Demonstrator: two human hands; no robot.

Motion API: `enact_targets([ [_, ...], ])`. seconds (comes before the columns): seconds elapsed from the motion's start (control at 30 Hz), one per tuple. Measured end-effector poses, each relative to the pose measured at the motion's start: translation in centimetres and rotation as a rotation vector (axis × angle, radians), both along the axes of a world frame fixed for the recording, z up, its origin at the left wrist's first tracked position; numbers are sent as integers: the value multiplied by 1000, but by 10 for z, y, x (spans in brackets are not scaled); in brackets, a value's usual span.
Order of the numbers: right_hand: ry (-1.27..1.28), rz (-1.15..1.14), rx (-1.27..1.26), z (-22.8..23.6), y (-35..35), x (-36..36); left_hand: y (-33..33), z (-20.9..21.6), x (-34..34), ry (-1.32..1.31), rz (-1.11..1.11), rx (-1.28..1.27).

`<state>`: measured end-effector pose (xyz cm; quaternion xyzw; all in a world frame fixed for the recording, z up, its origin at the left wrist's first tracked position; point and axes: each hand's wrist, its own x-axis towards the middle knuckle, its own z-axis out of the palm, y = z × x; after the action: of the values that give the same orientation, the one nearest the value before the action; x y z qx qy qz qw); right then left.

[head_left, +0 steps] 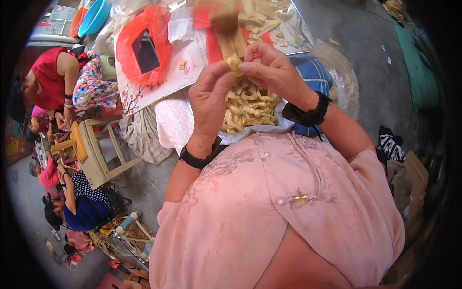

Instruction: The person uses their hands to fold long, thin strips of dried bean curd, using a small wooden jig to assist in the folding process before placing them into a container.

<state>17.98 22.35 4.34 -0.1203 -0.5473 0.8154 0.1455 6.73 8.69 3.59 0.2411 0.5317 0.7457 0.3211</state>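
Observation:
Both my hands are raised in front of me at the table's edge, fingertips almost meeting. Between the thumb and fingers of my left hand [210,94] and those of my right hand [275,72] is a small folded pale-yellow strip [233,62]; both hands pinch it. Its material is too small to name. Just below, a heap of similar folded yellow pieces [250,110] lies on white cloth or plastic over my lap. Right behind the pinched strip stands a wooden piece [232,43], its upper end blurred.
A floral-printed table [190,71] bears a red plastic bag [156,29] with a dark phone [146,52] on it, and loose yellow strips [262,17]. Left are a wooden stool [98,156] and several seated people. A clear plastic bag [342,77] lies right.

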Motion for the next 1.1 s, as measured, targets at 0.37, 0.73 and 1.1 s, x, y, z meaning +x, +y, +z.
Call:
enact_targets([
  [0.37,-133,-156,-300,-10,36,2,0,11,-34,302,-81,-75],
  [0.73,-195,75,46,-16,10,-1,10,5,-25,1227,-187,-504],
  [1.1,-252,-266,383,-16,37,-18,42,-34,-68,390,-331,-253],
])
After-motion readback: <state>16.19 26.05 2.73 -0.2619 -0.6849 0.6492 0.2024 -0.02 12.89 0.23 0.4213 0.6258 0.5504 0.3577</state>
